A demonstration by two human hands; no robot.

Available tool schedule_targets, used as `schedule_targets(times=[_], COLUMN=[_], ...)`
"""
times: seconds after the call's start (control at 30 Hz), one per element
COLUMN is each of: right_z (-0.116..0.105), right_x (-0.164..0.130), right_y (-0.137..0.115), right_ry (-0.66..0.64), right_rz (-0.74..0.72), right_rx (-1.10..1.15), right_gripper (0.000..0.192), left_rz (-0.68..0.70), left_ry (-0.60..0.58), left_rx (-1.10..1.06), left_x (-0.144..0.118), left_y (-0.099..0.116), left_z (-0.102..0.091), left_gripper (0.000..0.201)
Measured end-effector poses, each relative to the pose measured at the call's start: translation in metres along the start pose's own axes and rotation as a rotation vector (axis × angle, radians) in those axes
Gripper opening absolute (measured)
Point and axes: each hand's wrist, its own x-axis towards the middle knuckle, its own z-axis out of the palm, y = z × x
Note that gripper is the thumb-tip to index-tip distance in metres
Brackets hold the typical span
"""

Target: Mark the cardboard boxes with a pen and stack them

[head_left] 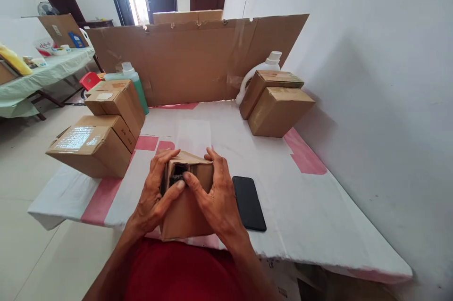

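A small cardboard box (186,216) sits at the table's near edge, close to my body. A gap in its top shows something dark inside that I cannot make out. My left hand (155,192) grips the box's left side, its fingers over the far edge and its thumb at the gap. On the other side my right hand (219,192) clasps the box, fingers at the far right corner and thumb tip at the same opening. Just right of that hand lies a black smartphone (249,203), flat on the table.
Cardboard boxes (113,150) and a green-liquid bottle (136,84) stand at the left edge. More boxes (279,114) and a white jug (256,67) are at the back right. A tall cardboard panel (191,62) closes the far side; a wall (382,103) runs along the right.
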Motion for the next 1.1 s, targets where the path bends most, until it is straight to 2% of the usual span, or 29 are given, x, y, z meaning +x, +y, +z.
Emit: schedule_targets(times=[0.07, 0.13, 0.27, 0.37, 0.43, 0.53, 0.6, 0.67, 0.77, 0.87, 1.0, 1.03, 1.1], right_z=[0.009, 0.020, 0.046, 0.058, 0.056, 0.032, 0.008, -0.014, -0.026, -0.018, -0.013, -0.017, -0.030], right_x=[0.005, 0.007, 0.009, 0.013, 0.015, 0.018, 0.016, 0.010, -0.005, -0.016, -0.011, -0.007, 0.004], right_y=[-0.006, -0.015, -0.035, -0.044, -0.042, -0.022, 0.002, 0.032, 0.075, 0.106, 0.118, 0.114, 0.098], right_ry=[-0.008, 0.003, 0.026, -0.012, -0.035, -0.029, -0.029, -0.102, -0.343, -0.393, -0.386, -0.353, -0.181], right_rz=[-0.020, -0.050, -0.076, -0.043, -0.057, -0.053, 0.060, 0.215, 0.410, 0.477, 0.452, 0.439, 0.397], right_rx=[-0.010, -0.051, -0.200, -0.266, -0.226, -0.002, 0.058, -0.178, -0.622, -0.694, -0.576, -0.521, -0.234], right_gripper=[0.039, 0.028, 0.035, 0.042, 0.047, 0.054, 0.049, 0.041, 0.022, 0.007, 0.019, 0.022, 0.023], left_rz=[-0.038, -0.083, -0.166, -0.184, -0.163, -0.156, -0.189, -0.231, -0.253, -0.253, -0.275, -0.275, -0.262], left_ry=[0.003, 0.031, 0.194, 0.184, 0.176, 0.185, 0.174, 0.144, 0.111, 0.086, 0.051, 0.046, 0.042], left_rx=[-0.026, -0.033, -0.019, -0.019, 0.002, 0.020, -0.026, -0.117, -0.225, -0.258, -0.242, -0.226, -0.201], left_x=[-0.001, -0.003, -0.004, 0.001, 0.005, 0.010, 0.012, 0.012, 0.013, 0.014, 0.015, 0.015, 0.015], left_y=[-0.002, -0.006, -0.013, -0.016, -0.016, -0.017, -0.019, -0.022, -0.026, -0.027, -0.025, -0.025, -0.024], left_z=[-0.005, -0.013, -0.027, -0.032, -0.033, -0.032, -0.031, -0.029, -0.028, -0.027, -0.029, -0.030, -0.031], left_gripper=[0.054, 0.049, 0.035, 0.033, 0.031, 0.029, 0.031, 0.034, 0.035, 0.035, 0.040, 0.041, 0.044])
